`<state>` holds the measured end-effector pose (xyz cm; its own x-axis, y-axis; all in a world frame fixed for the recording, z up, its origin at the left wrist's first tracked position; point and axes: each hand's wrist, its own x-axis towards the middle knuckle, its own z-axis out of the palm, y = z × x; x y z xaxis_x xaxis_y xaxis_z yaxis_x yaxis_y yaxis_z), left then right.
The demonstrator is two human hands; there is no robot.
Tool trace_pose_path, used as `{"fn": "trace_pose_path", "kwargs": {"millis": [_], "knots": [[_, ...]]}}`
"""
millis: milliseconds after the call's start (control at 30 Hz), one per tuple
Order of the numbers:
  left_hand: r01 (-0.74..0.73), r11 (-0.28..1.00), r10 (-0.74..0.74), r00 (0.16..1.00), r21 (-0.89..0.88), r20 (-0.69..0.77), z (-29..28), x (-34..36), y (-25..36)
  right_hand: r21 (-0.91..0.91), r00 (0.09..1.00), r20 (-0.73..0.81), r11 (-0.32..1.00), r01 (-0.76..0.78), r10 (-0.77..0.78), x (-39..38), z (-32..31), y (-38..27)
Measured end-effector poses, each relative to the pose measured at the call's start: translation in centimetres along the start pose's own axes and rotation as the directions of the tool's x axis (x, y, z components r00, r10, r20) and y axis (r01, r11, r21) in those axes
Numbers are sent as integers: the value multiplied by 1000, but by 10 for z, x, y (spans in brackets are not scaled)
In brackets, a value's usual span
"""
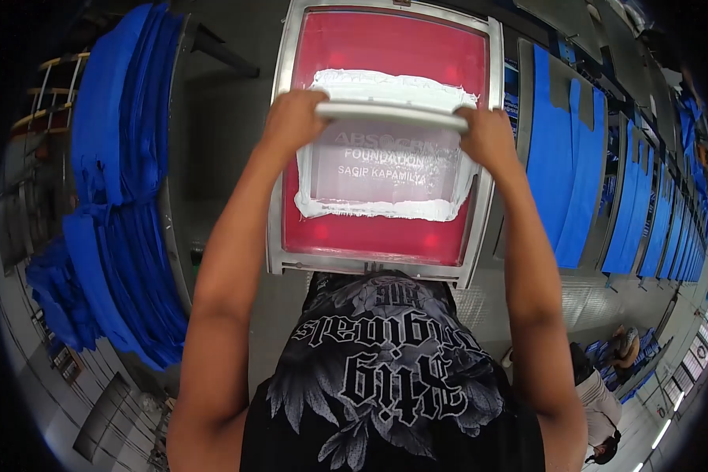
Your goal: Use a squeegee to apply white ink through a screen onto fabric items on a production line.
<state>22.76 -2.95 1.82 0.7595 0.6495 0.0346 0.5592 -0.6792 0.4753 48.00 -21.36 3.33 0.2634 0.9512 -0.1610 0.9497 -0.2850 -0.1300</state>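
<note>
In front of me is a screen printing frame (277,173) with a metal rim and red mesh. Both my hands grip a long, pale squeegee (393,115) that lies crosswise over the screen. My left hand (295,118) closes round its left end, and my right hand (489,135) round its right end. Thick white ink (393,85) is banked up beyond the squeegee. More ink borders the pale rectangular stencil area (330,189), where white lettering shows. The squeegee's lower edge and my fingertips are partly hidden or blurred.
Stacks of blue fabric (122,110) rise at the left. On the right, blue fabric pieces (554,157) lie on a long row of boards running into the distance. Another person (602,409) is at the lower right, near more blue pieces.
</note>
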Motion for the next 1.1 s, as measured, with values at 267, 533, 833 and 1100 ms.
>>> {"fn": "trace_pose_path", "kwargs": {"millis": [267, 533, 833, 1100], "knots": [[-68, 997, 70, 991, -20, 114, 28, -160, 17, 195, 999, -35, 980, -30, 37, -150, 64, -39], [32, 999, -31, 996, -4, 88, -2, -1, 6, 43, 999, 5, 999, -33, 33, -11, 7, 3], [-61, 997, 61, 998, -47, -8, 23, -130, 14, 120, 982, -188, 993, 15, 8, -129, 71, -38], [20, 1000, -18, 989, -14, 146, -9, -5, -4, 35, 999, -10, 998, -52, 52, -20, 6, -7]]}}
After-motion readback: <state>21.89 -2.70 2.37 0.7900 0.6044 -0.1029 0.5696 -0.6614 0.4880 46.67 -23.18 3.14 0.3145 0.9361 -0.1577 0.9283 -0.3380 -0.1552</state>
